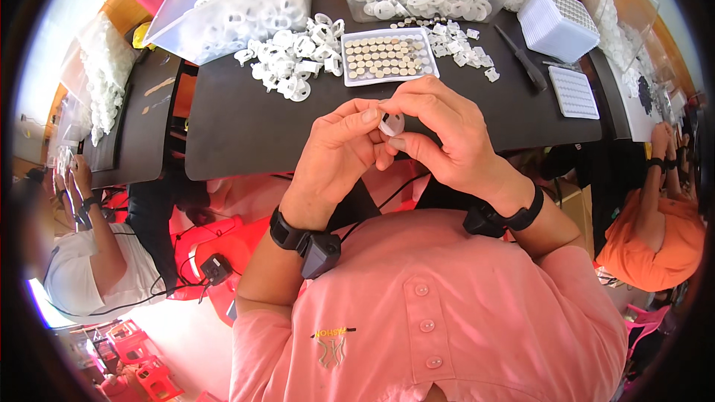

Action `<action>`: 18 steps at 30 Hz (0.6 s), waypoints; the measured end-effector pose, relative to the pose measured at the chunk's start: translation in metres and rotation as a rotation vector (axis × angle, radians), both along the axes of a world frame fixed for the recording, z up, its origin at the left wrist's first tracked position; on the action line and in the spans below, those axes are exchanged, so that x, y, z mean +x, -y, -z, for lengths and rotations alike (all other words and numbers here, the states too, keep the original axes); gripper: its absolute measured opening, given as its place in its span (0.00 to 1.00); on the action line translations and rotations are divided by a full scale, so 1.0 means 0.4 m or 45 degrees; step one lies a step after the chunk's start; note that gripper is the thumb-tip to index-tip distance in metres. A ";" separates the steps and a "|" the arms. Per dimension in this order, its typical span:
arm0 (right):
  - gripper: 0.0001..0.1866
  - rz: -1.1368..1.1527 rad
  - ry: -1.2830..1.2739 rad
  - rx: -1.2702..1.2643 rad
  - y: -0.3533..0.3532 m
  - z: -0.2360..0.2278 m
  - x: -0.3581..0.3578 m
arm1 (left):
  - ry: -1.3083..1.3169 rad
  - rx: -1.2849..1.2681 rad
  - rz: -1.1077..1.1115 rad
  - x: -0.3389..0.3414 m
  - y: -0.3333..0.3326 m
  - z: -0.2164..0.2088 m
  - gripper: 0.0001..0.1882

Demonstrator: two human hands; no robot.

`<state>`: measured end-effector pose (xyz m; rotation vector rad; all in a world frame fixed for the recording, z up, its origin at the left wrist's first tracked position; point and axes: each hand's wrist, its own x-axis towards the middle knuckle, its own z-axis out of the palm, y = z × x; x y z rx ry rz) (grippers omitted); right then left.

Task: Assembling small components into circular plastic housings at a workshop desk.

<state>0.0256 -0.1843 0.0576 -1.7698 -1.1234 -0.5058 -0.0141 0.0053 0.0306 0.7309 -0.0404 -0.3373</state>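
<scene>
Both my hands meet over the near edge of the dark table. Between them is a small, round, whitish translucent plastic part. My left hand grips its left side with bent fingers. My right hand pinches it from the right, thumb below and index finger above; what the fingertips cover cannot be seen. Just beyond stands a white tray of cream-gold discs resembling button cells. Left of the tray lies a pile of white ring-shaped plastic parts, and right of it small square white parts.
Clear bins of white parts line the table's far side. A slim dark tool lies by stacked white trays and a single gridded tray. People work at left and right.
</scene>
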 end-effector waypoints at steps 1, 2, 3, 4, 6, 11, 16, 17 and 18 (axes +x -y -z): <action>0.18 -0.017 -0.024 0.009 0.001 -0.003 0.001 | -0.003 -0.019 0.015 0.000 0.001 -0.002 0.13; 0.18 -0.014 -0.021 0.002 0.001 -0.007 0.001 | 0.001 -0.026 0.018 0.000 0.000 -0.003 0.13; 0.19 -0.036 -0.061 -0.006 0.001 -0.013 0.002 | -0.006 -0.019 0.005 0.001 -0.001 -0.003 0.12; 0.19 -0.057 -0.102 -0.014 0.001 -0.018 0.003 | -0.013 -0.012 -0.007 0.003 -0.002 -0.004 0.12; 0.18 -0.081 -0.142 -0.008 -0.004 -0.018 0.008 | 0.027 -0.035 -0.019 0.013 -0.009 0.010 0.11; 0.10 0.229 -0.453 -0.180 0.058 -0.076 0.114 | 0.094 -0.096 -0.123 0.036 -0.022 0.032 0.12; 0.08 0.485 -0.523 -0.598 0.092 -0.084 0.227 | 0.101 -0.144 -0.160 0.040 -0.017 0.031 0.13; 0.08 0.490 -0.518 -0.609 0.088 -0.072 0.231 | 0.120 -0.097 -0.160 0.039 -0.015 0.030 0.13; 0.06 0.437 -0.539 -0.624 0.077 -0.055 0.234 | 0.122 -0.107 -0.162 0.037 -0.017 0.031 0.13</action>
